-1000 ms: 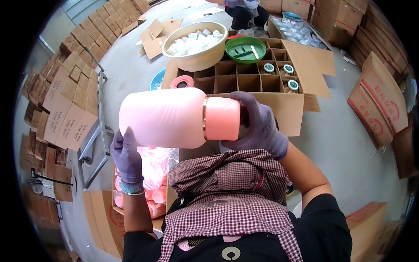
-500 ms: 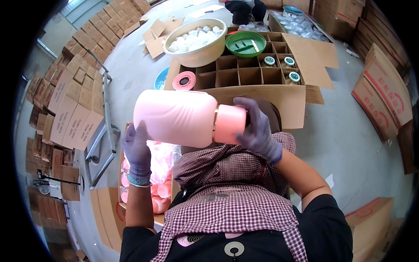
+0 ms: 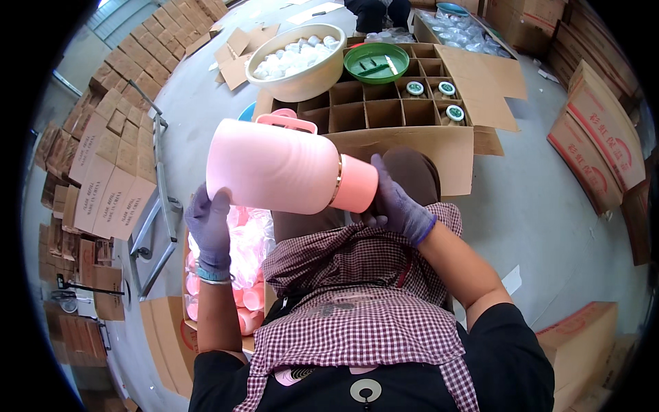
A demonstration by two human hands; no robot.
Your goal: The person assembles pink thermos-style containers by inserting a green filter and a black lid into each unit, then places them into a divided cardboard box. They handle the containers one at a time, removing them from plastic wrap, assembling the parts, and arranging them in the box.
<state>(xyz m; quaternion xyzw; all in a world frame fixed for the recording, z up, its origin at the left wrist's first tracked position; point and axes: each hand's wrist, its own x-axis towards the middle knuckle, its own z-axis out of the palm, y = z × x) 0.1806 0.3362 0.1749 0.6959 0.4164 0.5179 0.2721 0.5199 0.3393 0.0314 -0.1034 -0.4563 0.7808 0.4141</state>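
A pink thermos jug (image 3: 271, 168) lies on its side in the air above my lap, its handle turned up and away from me. My gloved left hand (image 3: 209, 223) grips the wide base end, with the thumb on the near edge and the other fingers partly hidden. At the darker pink collar on the narrow end, my gloved right hand (image 3: 399, 206) is closed, its fingertips partly behind or inside the end. Just beyond the handle, part of a pink ring-shaped piece (image 3: 283, 112) shows.
A divided carton (image 3: 405, 137) holds several jars and supports a cream basin (image 3: 302, 86) of white caps and a green tray (image 3: 364, 74). Left of my lap stands a box of pink parts (image 3: 250, 299). A metal cart frame (image 3: 161, 206) and stacked cartons (image 3: 113, 178) flank me.
The jug has tilted, its collar end dropping toward me, and rolled so the handle now shows on top. Both hands shifted with it, keeping their grip. The view moved slightly.
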